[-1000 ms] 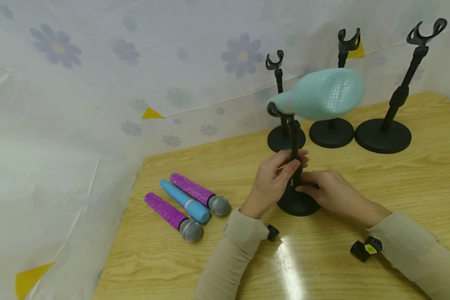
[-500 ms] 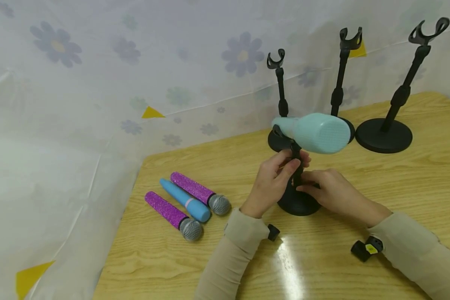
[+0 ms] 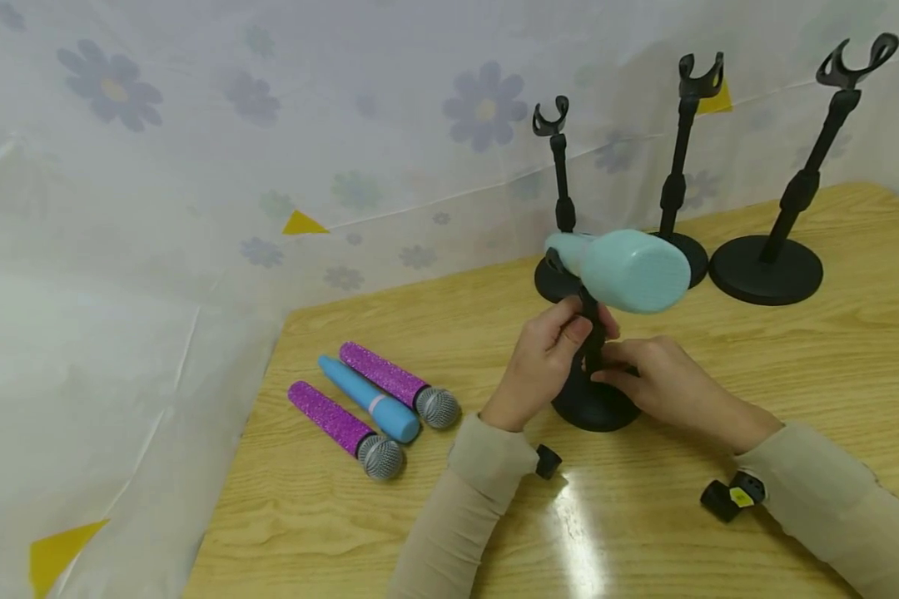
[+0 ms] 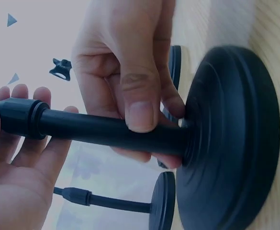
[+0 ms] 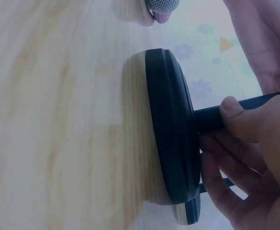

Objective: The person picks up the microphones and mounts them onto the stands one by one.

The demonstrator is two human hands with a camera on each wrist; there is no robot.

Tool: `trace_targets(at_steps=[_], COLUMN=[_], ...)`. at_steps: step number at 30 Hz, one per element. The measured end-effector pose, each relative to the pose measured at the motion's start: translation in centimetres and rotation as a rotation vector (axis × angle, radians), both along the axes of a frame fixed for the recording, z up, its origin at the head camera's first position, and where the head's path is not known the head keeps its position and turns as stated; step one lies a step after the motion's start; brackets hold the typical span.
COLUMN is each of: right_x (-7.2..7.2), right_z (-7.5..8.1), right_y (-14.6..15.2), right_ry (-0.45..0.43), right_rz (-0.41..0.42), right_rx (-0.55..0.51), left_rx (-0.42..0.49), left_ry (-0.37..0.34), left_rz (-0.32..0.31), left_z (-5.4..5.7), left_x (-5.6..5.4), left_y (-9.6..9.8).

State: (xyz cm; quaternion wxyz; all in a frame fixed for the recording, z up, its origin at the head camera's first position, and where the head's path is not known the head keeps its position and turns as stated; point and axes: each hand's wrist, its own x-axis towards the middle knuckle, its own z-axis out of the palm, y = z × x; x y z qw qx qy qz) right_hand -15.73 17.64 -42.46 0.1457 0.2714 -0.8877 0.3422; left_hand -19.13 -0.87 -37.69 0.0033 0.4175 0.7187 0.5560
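Note:
A light teal microphone [image 3: 633,270] rests in the clip of the nearest black microphone stand [image 3: 595,412], its broad head toward the right. My left hand [image 3: 528,370] holds the upper pole just under the clip; in the left wrist view its fingers surround the ribbed collar [image 4: 17,117]. Lower down, my right hand [image 3: 659,378] pinches the pole close above the round base. The right wrist view has that thumb [image 5: 233,108] lying along the pole, with the base [image 5: 171,129] beside the fingers. The base stands on the wooden table.
Behind are three more black stands with bare clips: a left one [image 3: 562,179], a middle one [image 3: 674,187] and a right one [image 3: 767,266]. Left on the table [image 3: 307,532] lie a blue microphone [image 3: 370,399] and two glittery purple ones, a front one [image 3: 333,420] and a rear one [image 3: 382,373].
The teal microphone and clip have come down toward the base, shortening the stand's visible pole. My left hand has shifted very slightly; the right keeps its place low on the pole.

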Motion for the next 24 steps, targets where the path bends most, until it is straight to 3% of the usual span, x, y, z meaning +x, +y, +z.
trace_targets(at_steps=[7,13,16,20,24], right_x=[-0.01,0.02,0.01,0.01,-0.01], right_z=[-0.08,-0.23,-0.25,-0.19,-0.23], right_y=[-0.03,0.08,0.13,0.08,-0.02], right_ry=[0.02,0.019,0.034,0.042,0.017], right_rz=[0.007,-0.001,-0.003,0.001,-0.003], right_rx=[-0.005,0.006,0.002,-0.001,0.009], left_rx=[0.034,-0.042,-0.116,-0.16,-0.158], left_ry=[-0.124,-0.162,-0.108,0.016,0.075], left_rz=[-0.086,-0.047,0.029,0.13,0.166], left_z=[0.04,0.53,0.69,0.78,0.9], left_x=[-0.24,0.09,0.3,0.53,0.64], left_y=[-0.06,0.03,0.17,0.28,0.27])
